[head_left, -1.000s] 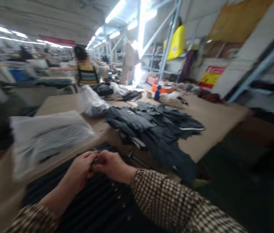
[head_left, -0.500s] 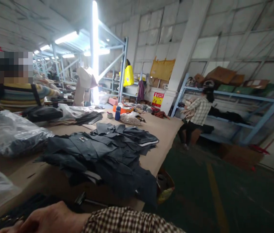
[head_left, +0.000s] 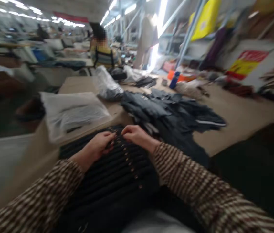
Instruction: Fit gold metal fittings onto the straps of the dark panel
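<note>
Black garment (head_left: 117, 176) | L hand (head_left: 97, 149), R hand (head_left: 137, 136) at buttons (head_left: 128, 160) | grip: can't tell (blur)

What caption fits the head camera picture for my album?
Left hand and right hand touch the button row of a black ribbed garment, dark cloth pieces piled beside it.

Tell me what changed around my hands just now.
The view swung up and right, then back down. The left hand and right hand stay at the button row of the black ribbed garment, fingertips now slightly apart. The dark fabric pile and plastic bag lie unmoved.
</note>
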`<state>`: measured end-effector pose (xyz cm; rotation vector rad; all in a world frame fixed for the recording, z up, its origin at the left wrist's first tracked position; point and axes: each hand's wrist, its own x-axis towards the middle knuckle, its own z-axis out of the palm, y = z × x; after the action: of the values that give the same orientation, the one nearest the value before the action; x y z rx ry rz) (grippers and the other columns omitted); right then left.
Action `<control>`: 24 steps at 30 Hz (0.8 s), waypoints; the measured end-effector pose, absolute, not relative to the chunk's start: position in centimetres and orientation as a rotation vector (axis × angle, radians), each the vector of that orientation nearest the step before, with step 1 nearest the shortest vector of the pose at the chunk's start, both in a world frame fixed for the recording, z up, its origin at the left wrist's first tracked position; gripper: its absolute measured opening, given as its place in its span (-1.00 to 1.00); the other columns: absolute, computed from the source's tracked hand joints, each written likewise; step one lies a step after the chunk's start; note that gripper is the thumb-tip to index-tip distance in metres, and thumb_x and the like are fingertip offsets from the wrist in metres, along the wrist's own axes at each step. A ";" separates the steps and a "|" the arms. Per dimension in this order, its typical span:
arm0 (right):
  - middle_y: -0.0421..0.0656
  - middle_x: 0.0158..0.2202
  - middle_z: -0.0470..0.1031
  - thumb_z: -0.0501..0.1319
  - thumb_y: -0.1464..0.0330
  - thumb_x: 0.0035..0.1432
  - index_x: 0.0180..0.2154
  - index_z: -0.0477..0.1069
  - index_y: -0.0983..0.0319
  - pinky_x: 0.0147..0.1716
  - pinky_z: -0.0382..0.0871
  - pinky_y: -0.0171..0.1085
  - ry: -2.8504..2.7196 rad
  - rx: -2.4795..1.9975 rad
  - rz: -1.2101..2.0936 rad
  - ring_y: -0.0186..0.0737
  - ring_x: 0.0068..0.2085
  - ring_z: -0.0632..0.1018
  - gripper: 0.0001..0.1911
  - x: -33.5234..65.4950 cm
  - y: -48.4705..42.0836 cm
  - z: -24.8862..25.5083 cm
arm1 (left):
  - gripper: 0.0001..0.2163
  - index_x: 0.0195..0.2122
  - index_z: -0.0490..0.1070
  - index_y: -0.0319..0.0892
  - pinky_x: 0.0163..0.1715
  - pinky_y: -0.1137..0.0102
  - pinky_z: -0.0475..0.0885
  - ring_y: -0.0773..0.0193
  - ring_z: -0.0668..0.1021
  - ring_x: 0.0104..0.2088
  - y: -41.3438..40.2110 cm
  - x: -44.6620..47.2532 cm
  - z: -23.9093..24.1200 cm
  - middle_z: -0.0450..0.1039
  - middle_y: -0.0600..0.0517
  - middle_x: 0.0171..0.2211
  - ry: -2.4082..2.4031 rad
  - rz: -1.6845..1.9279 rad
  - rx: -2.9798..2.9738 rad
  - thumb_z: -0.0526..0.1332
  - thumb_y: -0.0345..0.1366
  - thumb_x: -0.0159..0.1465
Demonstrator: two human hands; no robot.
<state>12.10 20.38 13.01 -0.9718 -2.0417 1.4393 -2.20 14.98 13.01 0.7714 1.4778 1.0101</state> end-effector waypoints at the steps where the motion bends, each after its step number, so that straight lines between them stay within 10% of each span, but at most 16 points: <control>1: -0.35 -0.63 0.34 0.13 0.51 -0.09 -0.42 0.45 0.27 -0.54 0.23 -0.44 -2.015 -0.943 1.509 -0.44 -0.56 0.34 -0.85 12.0 21.2 12.5 | -0.87 -0.29 0.36 -0.25 -0.75 0.59 0.16 0.46 0.37 -0.63 13.4 -3.3 12.3 0.31 0.13 -0.55 1.513 0.994 0.740 0.15 -0.28 0.32; 14: -0.29 -0.59 0.39 0.22 0.44 -0.08 -0.40 0.47 0.29 -0.55 0.22 -0.42 -2.099 -0.872 1.649 -0.45 -0.56 0.36 -0.88 11.7 22.6 9.1 | -0.86 -0.45 0.34 -0.18 -0.75 0.57 0.06 0.46 0.28 -0.72 12.5 -4.2 10.6 0.20 0.18 -0.69 1.654 0.810 0.990 0.17 -0.28 0.23; 24: -0.21 -0.47 0.54 0.19 0.52 -0.04 -0.39 0.55 0.27 -0.42 0.30 -0.38 -2.536 -0.941 1.063 -0.34 -0.43 0.48 -0.82 11.5 23.0 6.1 | -0.82 -0.61 0.32 -0.22 -0.75 0.54 0.08 0.45 0.26 -0.77 13.7 -3.3 11.0 0.19 0.17 -0.78 1.863 0.619 1.258 0.21 -0.41 0.12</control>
<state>11.49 23.01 6.11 -0.9410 -2.5361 1.0633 -3.35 13.67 10.96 1.2577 1.8631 0.6189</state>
